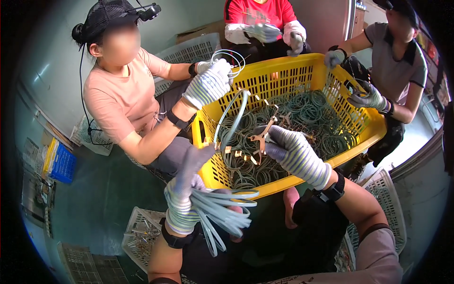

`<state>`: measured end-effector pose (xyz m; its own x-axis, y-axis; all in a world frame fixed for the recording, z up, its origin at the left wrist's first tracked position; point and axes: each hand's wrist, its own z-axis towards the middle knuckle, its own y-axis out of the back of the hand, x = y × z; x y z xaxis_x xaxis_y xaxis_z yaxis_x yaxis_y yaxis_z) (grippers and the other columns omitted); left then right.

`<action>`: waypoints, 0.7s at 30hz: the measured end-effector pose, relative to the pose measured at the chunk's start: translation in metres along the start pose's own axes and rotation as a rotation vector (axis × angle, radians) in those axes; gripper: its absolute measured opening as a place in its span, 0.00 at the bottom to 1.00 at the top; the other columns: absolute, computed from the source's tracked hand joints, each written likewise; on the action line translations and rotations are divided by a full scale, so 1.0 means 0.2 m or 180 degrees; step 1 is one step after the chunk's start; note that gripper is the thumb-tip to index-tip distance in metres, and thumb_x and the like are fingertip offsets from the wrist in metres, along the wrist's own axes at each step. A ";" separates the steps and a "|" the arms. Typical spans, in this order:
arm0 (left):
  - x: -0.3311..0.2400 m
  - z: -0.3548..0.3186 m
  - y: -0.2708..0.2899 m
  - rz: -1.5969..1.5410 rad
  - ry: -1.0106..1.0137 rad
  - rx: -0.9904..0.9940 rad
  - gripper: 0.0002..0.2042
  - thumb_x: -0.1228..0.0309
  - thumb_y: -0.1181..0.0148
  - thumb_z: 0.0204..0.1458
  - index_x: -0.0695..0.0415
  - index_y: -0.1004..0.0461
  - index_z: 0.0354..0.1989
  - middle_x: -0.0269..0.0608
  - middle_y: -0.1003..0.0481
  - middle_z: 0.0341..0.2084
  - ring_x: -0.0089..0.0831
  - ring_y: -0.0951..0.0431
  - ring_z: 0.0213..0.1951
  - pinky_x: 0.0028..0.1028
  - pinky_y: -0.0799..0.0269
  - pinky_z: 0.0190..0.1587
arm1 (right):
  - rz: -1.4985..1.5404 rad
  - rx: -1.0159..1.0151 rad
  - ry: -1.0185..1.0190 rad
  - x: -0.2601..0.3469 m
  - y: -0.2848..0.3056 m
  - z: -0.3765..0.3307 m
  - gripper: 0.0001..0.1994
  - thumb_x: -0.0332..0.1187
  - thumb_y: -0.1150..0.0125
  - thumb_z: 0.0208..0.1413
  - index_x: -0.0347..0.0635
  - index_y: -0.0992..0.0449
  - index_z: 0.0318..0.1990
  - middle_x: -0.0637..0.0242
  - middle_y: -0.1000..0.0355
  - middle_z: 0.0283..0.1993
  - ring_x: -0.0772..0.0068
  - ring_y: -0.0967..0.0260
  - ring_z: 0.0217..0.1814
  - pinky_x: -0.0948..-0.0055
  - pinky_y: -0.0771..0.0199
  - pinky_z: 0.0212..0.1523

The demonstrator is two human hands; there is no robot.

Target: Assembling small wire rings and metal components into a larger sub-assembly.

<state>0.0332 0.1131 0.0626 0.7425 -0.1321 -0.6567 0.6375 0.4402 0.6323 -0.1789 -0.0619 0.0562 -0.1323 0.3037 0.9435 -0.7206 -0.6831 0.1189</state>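
My left hand [185,199], in a striped knit glove, is closed round a bundle of thin grey-blue rings [222,215] that fan out over my lap. Its raised fingers are at the lower end of another grey-blue loop [235,120]; small copper-coloured pieces [238,154] show beside that end. My gloved right hand [295,154] pinches a branched copper-coloured metal piece [260,138] by its side, above the basket. Below both hands a yellow slotted basket [279,188] holds a tangle of similar rings [307,111] and some copper-coloured bits.
Three people sit round the basket. The left one's gloved hand [210,85] holds thin rings [239,59]; gloved hands [371,97] of another are at the right rim. White crates [135,220] stand near my legs, a blue crate [63,163] farther left.
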 end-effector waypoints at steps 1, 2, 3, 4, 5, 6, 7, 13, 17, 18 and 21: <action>-0.08 0.02 -0.01 -0.1966 -0.0035 -0.0455 0.35 0.73 0.37 0.45 0.59 0.45 0.64 0.48 0.25 0.45 0.22 0.25 0.26 0.19 0.31 0.27 | 0.0694 -0.0041 -0.0068 -0.01 -0.02 0.00 0.10 0.30 0.44 0.59 0.39 0.28 0.47 0.76 0.31 0.28 0.85 0.37 0.27 0.80 0.33 0.31; -0.13 0.05 -0.03 -0.3948 -0.0069 -0.0894 0.34 0.75 0.38 0.47 0.59 0.45 0.64 0.49 0.25 0.44 0.23 0.26 0.25 0.18 0.30 0.28 | 0.0891 -0.0025 -0.0300 -0.01 -0.01 0.01 0.10 0.36 0.46 0.60 0.41 0.28 0.43 0.80 0.34 0.28 0.88 0.41 0.25 0.83 0.38 0.27; -0.15 0.07 -0.04 -0.3605 -0.0539 -0.1058 0.30 0.80 0.41 0.47 0.60 0.40 0.61 0.49 0.28 0.47 0.21 0.27 0.24 0.17 0.27 0.29 | 0.0888 -0.0030 -0.0298 0.01 0.00 0.00 0.10 0.36 0.46 0.60 0.41 0.28 0.43 0.80 0.34 0.28 0.88 0.41 0.25 0.83 0.38 0.27; -0.05 0.03 0.00 -0.2394 -0.0358 -0.0947 0.29 0.80 0.40 0.46 0.61 0.39 0.60 0.48 0.30 0.50 0.19 0.28 0.25 0.17 0.27 0.30 | 0.1060 0.0226 -0.0775 0.10 -0.01 -0.01 0.10 0.39 0.45 0.60 0.42 0.28 0.42 0.80 0.35 0.27 0.89 0.43 0.24 0.85 0.41 0.26; -0.01 0.03 0.04 -0.1211 -0.0173 -0.0812 0.29 0.81 0.39 0.45 0.62 0.38 0.59 0.47 0.32 0.52 0.17 0.28 0.26 0.17 0.26 0.31 | 0.1205 0.0467 -0.1260 0.15 -0.02 -0.02 0.11 0.41 0.45 0.60 0.43 0.27 0.41 0.81 0.36 0.25 0.90 0.45 0.23 0.87 0.44 0.24; 0.00 0.04 0.02 -0.1452 -0.0177 -0.0986 0.30 0.81 0.38 0.43 0.63 0.37 0.59 0.46 0.31 0.53 0.15 0.29 0.26 0.15 0.29 0.29 | 0.1230 0.0682 -0.1308 0.14 -0.04 -0.02 0.13 0.45 0.46 0.60 0.45 0.27 0.40 0.81 0.36 0.25 0.92 0.46 0.22 0.88 0.48 0.23; -0.06 0.09 -0.02 -0.1714 -0.0169 -0.1151 0.31 0.81 0.36 0.41 0.64 0.37 0.58 0.44 0.31 0.53 0.13 0.31 0.26 0.13 0.32 0.28 | 0.1259 0.0769 -0.1367 0.14 -0.05 -0.03 0.12 0.41 0.45 0.60 0.43 0.28 0.42 0.80 0.34 0.29 0.90 0.41 0.26 0.87 0.40 0.27; -0.16 0.11 -0.11 -0.0914 -0.0201 -0.0018 0.31 0.74 0.29 0.35 0.59 0.32 0.53 0.44 0.26 0.45 0.30 0.23 0.36 0.25 0.27 0.38 | 0.1211 0.0484 -0.0979 0.02 -0.16 -0.03 0.14 0.33 0.46 0.61 0.36 0.31 0.50 0.76 0.31 0.41 0.87 0.38 0.41 0.83 0.34 0.43; -0.19 0.15 -0.10 0.0217 -0.1231 0.0171 0.30 0.66 0.31 0.41 0.58 0.32 0.55 0.48 0.27 0.47 0.42 0.25 0.47 0.31 0.28 0.48 | 0.1691 0.0341 -0.0866 0.03 -0.19 -0.02 0.13 0.36 0.46 0.61 0.39 0.30 0.48 0.78 0.31 0.35 0.89 0.39 0.36 0.85 0.36 0.36; -0.17 0.17 -0.09 0.0295 -0.1445 -0.0118 0.30 0.66 0.30 0.40 0.58 0.32 0.55 0.48 0.28 0.47 0.42 0.25 0.47 0.32 0.28 0.48 | 0.1687 0.0526 -0.1016 0.06 -0.17 -0.02 0.13 0.37 0.46 0.61 0.40 0.29 0.47 0.78 0.32 0.33 0.90 0.41 0.32 0.86 0.38 0.32; -0.07 0.11 -0.09 0.0044 -0.0897 -0.1172 0.34 0.73 0.26 0.35 0.59 0.33 0.56 0.42 0.27 0.49 0.22 0.27 0.34 0.23 0.29 0.40 | 0.1972 0.0581 -0.1442 0.10 -0.15 -0.01 0.13 0.43 0.46 0.60 0.45 0.27 0.43 0.79 0.36 0.23 0.89 0.45 0.18 0.88 0.49 0.18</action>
<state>0.0158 0.0874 0.0697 0.8099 -0.3379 -0.4796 0.5496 0.7229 0.4188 -0.1609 -0.0351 0.0703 -0.1547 -0.4413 0.8839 -0.4778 -0.7497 -0.4579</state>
